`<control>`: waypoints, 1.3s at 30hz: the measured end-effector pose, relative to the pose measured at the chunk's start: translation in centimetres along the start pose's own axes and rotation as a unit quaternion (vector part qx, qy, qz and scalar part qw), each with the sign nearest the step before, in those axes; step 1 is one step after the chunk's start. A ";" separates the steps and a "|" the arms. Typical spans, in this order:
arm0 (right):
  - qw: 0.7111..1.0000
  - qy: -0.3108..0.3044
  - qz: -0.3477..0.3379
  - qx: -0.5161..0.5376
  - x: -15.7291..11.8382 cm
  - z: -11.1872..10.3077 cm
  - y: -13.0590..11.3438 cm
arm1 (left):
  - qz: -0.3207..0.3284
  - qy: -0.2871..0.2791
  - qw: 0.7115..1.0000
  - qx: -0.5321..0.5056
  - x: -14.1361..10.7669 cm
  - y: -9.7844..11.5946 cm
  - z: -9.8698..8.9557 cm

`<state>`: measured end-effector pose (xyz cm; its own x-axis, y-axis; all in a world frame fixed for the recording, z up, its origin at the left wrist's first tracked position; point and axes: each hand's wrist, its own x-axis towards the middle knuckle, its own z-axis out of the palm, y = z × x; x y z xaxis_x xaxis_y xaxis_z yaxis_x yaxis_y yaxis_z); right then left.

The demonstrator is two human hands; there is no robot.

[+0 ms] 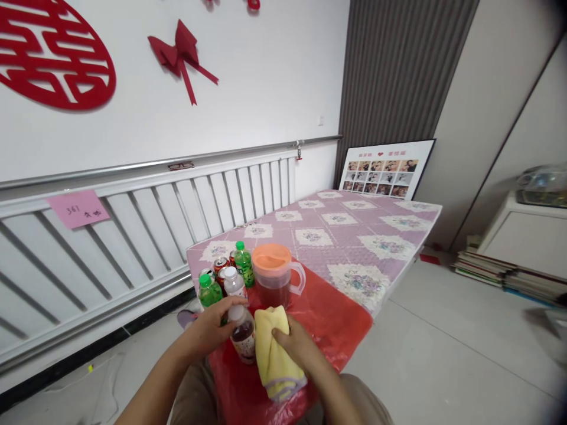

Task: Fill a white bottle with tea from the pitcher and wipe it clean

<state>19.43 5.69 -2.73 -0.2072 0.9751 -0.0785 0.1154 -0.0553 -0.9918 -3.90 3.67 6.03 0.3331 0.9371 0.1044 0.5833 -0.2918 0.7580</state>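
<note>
My left hand (212,324) curls around the white-capped top of a clear bottle (244,342) with dark liquid inside and a printed label. The bottle stands upright on a red plastic sheet (328,313). In my right hand (299,342) is a folded yellow towel (272,348) with a purple-striped edge, held just right of the bottle. Behind them stands a clear pitcher (271,289) with an orange lid (271,258) and dark liquid in it. Another white-capped bottle (234,282) is beyond my left fingers.
Green-capped bottles (243,265) and soda cans (221,265) crowd the table's left side. A purple floral tablecloth (319,221) covers the table behind the red sheet. A white radiator (146,206) runs along the wall, with a pink note (78,209) on it. A photo board (383,168) leans at the back.
</note>
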 end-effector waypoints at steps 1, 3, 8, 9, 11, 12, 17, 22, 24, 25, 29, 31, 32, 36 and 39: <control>1.000 0.007 -0.001 -0.007 0.0 -0.2 0.0 | 0.006 0.012 1.000 0.009 -0.1 0.0 0.2; 1.000 0.014 -0.002 -0.008 0.0 -0.5 -0.5 | 0.019 0.058 0.997 0.043 -0.3 0.0 0.7; 0.999 -0.011 -0.004 0.035 0.0 0.5 -3.0 | -0.019 0.165 0.977 0.130 -0.4 0.2 1.7; 0.999 -0.022 -0.004 0.043 0.0 0.8 -3.4 | -0.022 0.166 0.977 0.132 -0.4 0.2 1.8; 0.998 -0.041 -0.003 0.050 0.1 1.3 -3.7 | -0.016 0.156 0.979 0.128 -0.4 0.3 1.7; 0.998 -0.048 -0.001 0.048 0.2 1.4 -3.6 | -0.012 0.149 0.981 0.125 -0.4 0.3 1.7; 1.000 -0.024 0.001 -0.015 0.5 1.0 -1.1 | 0.012 0.113 0.988 0.103 -0.3 0.3 0.6; 0.999 0.008 0.000 -0.046 0.2 -0.1 -0.2 | 0.036 0.066 0.995 0.067 -0.1 0.1 -0.5; 0.999 0.012 0.005 -0.034 0.1 -0.3 -0.9 | 0.040 0.053 0.996 0.059 -0.1 0.0 -0.6; 1.000 0.012 0.008 -0.023 0.1 -0.4 -1.4 | 0.041 0.050 0.996 0.057 -0.1 0.0 -0.6; 0.999 -0.013 0.012 0.037 0.1 0.2 -3.3 | 0.024 0.081 0.994 0.073 -0.1 -0.1 0.4; 0.998 -0.028 0.010 0.052 0.2 0.7 -3.7 | 0.007 0.112 0.990 0.090 0.0 -0.2 1.1; 0.998 -0.034 0.008 0.053 0.3 0.9 -3.8 | -0.001 0.124 0.987 0.098 0.1 -0.2 1.3; 0.999 -0.045 0.000 0.029 0.6 1.1 -3.1 | -0.010 0.130 0.986 0.103 0.3 -0.2 1.7; 0.999 -0.034 -0.009 -0.010 0.8 0.5 -2.1 | 0.004 0.109 0.990 0.089 0.2 -0.1 1.2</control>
<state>18.51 6.42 -0.77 -0.2752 0.9589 -0.0685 0.1309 -0.0332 -0.9908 -3.00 3.70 5.18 0.1817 0.9478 0.2619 0.7083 -0.3109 0.6337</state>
